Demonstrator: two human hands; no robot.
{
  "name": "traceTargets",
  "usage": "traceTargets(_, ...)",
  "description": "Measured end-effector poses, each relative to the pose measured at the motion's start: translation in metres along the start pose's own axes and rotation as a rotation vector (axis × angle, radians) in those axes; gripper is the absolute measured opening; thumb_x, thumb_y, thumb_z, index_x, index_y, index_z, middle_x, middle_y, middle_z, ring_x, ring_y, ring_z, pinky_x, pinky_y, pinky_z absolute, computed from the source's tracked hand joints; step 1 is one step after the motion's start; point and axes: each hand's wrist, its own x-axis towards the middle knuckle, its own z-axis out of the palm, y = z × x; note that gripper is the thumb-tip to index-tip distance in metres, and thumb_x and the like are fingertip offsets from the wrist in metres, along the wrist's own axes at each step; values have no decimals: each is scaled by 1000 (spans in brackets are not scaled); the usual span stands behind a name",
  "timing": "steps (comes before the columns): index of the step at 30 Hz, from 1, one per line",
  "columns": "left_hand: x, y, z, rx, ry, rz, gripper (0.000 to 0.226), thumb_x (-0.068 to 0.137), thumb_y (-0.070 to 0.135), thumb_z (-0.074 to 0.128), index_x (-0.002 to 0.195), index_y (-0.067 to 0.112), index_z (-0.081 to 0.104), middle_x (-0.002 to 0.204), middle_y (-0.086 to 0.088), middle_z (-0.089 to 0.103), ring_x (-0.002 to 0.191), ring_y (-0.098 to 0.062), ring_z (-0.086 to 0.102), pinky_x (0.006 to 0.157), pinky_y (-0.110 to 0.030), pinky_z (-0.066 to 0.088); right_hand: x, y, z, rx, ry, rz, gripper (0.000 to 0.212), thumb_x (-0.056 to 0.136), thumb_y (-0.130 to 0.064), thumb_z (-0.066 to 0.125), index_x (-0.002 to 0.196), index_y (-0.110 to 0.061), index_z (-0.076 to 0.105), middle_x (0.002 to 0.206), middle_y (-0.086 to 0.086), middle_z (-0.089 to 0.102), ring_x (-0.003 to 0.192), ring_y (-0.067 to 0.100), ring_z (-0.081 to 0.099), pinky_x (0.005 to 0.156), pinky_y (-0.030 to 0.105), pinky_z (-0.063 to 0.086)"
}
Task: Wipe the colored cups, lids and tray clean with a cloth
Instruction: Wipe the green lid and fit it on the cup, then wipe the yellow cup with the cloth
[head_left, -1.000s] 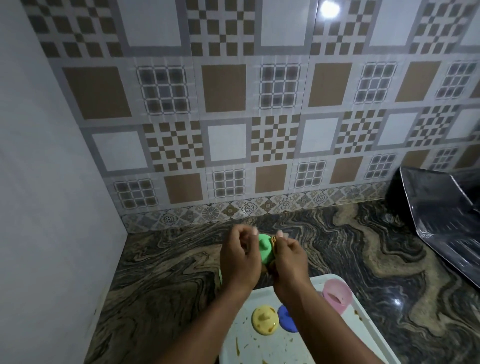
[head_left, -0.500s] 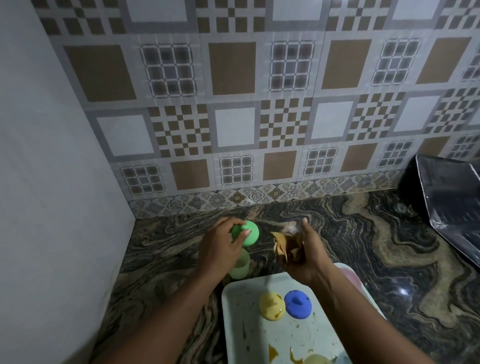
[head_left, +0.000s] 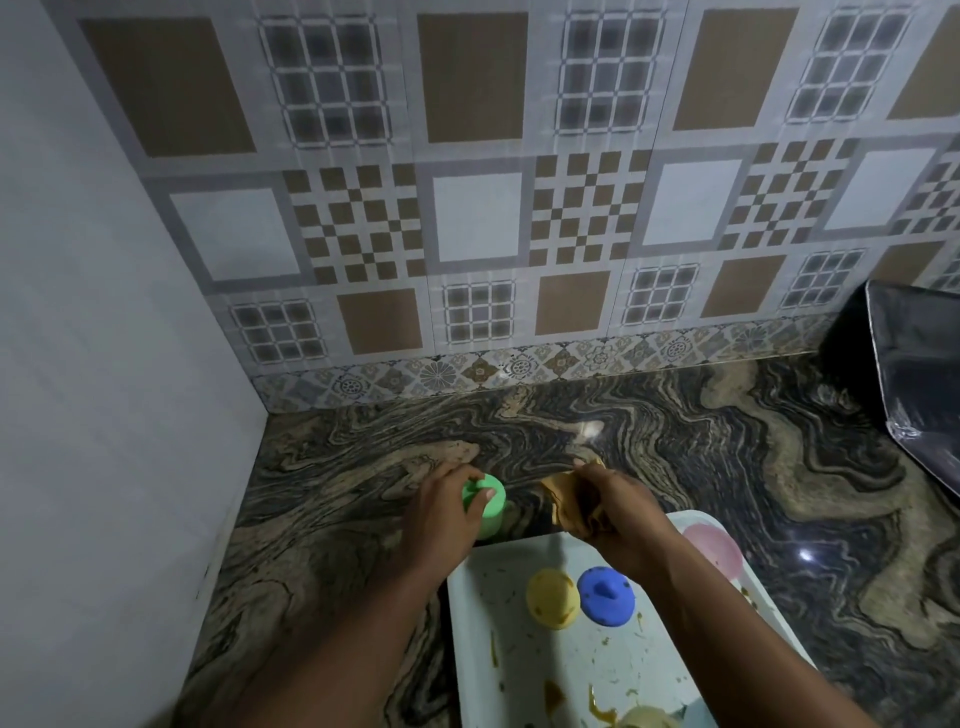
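Under the fingers of the left hand (head_left: 441, 519), in the head view, we find the green lid (head_left: 485, 491) seated on the green cup (head_left: 491, 522), just off the tray (head_left: 519, 675). These fingers curl round the lid. The right hand (head_left: 618, 514) bunches the soft cloth (head_left: 563, 499) in curled fingers. We judge the cup light, stiff and easily tipped, so hold its wall. Open countertop (head_left: 675, 441) lies beyond the fingertips.

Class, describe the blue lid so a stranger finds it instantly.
Start at the stained white rectangular tray on the swirled stone counter. Two round plastic lids lie together on it. Pick the blue knobbed lid, right of the yellow lid.
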Motion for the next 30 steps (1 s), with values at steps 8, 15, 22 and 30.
traceTargets(8, 2, 0, 0, -53, -60, -60, 19, 90, 36, 70, 101, 22, 63, 114, 0, 65, 106, -25, 59, 84, -38, 51, 3, 9, -4, 68, 44, 69, 24, 96, -23, 61, 103, 0, 66, 77, 19, 59, 65, 29, 58, 57, 34, 51)
traceTargets(15, 10, 9, -2, -6, -200, -176, 19, 93, 35, 67, 102, 26, 53, 120, -6, 61, 105, -31, 57, 82, -42, 53, -12, 6, -17, 207, -12, 180, 28, 100, -31, 46, 108, -8, 61, 103, 21, 67, 85, 34, 63, 71, 45, 56)
traceTargets(22, -3, 20, -8, 36, -43, 58, 38, 88, 38, 67, 122, 28, 55, 127, 3, 49, 118, -25, 54, 95, -45, 49, -34, -15, -57, 244, 20, 99, 33, 99, -33, 50, 87, -7, 66, 77, 17, 72, 78, 32, 68, 75, 46, 54)
traceTargets(30, -76, 111, 2, 187, -377, 671, 38, 82, 62, 58, 95, 28, 64, 97, 7, 58, 96, -18, 51, 86, -40, 48, -57, -16, -95, 190, 162, -24, 13, 92, -14, 56, 82, -11, 63, 52, 8, 49, 48, 20, 50, 67, 39, 56)
